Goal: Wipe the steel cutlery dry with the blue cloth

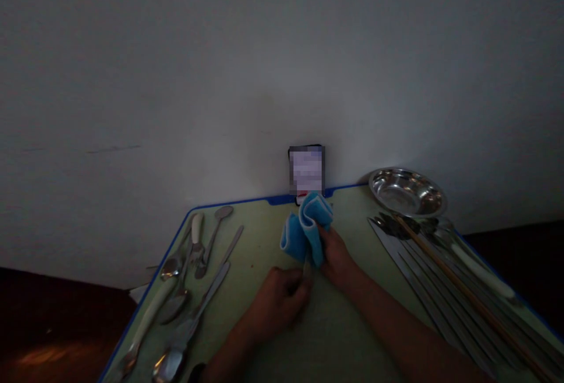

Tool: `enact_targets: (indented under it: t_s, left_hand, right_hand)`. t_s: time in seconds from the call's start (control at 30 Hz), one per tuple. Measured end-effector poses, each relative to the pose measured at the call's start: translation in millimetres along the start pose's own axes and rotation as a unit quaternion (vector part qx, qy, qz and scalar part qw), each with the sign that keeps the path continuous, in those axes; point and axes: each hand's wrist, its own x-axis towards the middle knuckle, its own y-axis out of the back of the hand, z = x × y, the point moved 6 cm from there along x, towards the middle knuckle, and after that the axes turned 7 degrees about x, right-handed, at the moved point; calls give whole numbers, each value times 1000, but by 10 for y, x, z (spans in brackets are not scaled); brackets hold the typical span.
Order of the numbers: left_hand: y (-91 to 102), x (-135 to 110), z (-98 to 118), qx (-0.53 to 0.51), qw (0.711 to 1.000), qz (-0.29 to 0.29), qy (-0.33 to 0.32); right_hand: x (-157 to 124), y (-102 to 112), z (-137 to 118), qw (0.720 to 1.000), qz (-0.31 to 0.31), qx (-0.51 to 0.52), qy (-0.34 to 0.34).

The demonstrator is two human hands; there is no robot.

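Note:
A folded blue cloth with pale edges stands bunched over the middle of the table. My right hand is closed around it from the right. Just below, my left hand pinches a thin utensil handle that runs up into the cloth. The other end of that utensil is hidden in the folds, so its kind does not show. A dark band circles my left wrist.
Several spoons, forks and knives lie along the table's left side. At right, several long metal utensils and a wooden stick lie near a shiny steel bowl. A phone leans against the wall behind the blue-edged table.

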Motion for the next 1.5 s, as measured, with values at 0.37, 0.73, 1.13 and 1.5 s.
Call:
enact_targets:
  t_s: [0.37,0.73,1.13,1.5]
  left_hand:
    - [243,-107,-48,40,993,105,-42]
    - [295,-148,-184,-1,978,206,41]
    - [340,-224,-196,-7,973,227,40]
    - [313,-202,-206,-3,978,208,33]
  right_hand:
    - [26,33,-40,993,54,79,-70]
    - [-13,72,-52,994,65,66,-51]
    - [-15,258,-61,984,169,-58,-22]
    - [-20,137,-107,992,93,31,-75]
